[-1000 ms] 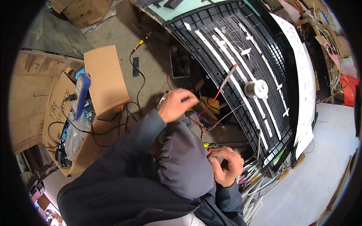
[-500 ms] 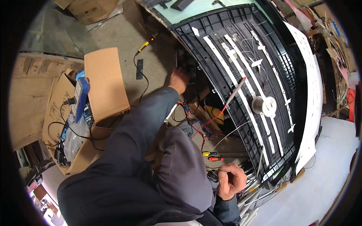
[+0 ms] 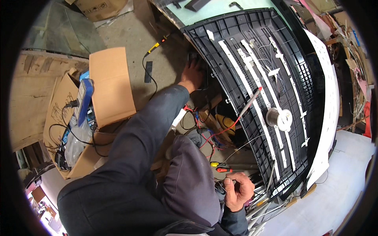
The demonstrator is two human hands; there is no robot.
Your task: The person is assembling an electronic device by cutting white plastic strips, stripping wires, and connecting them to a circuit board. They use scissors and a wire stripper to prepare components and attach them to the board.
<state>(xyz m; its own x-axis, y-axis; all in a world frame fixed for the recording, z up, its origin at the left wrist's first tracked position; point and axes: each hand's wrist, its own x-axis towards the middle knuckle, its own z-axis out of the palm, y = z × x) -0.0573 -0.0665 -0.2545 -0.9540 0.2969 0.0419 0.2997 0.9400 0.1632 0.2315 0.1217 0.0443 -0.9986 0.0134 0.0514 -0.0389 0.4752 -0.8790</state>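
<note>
My left hand [image 3: 190, 74] reaches far out to a dark flat box-like thing [image 3: 203, 72] on the floor, beside the panel's left edge. Its fingers look stretched out over that thing, partly lost in shadow. My right hand [image 3: 239, 190] is low, near the panel's bottom corner, thumb and curled fingers pressed together; anything between them is too small to make out. The large black ribbed plastic panel [image 3: 246, 118] carries several long white strips [image 3: 238, 70] with thin wires. On it rest a spool of silvery wire [image 3: 280, 119] and a grey red-tipped probe [image 3: 251, 101] on a red lead.
A yellow corded pen-shaped tool [image 3: 154, 48] lies beyond my left hand. Red-handled [image 3: 224, 170] and yellow-handled [image 3: 214, 164] tools lie near my right hand. Tangled wires [image 3: 202, 131] run between my knee and the panel. An open cardboard box [image 3: 112, 84] stands left, holding a blue device [image 3: 83, 98].
My left hand has shifted slightly, and its fingers reach further up over the dark thing. My right hand stays pinched in nearly the same place. The whole view has moved a little.
</note>
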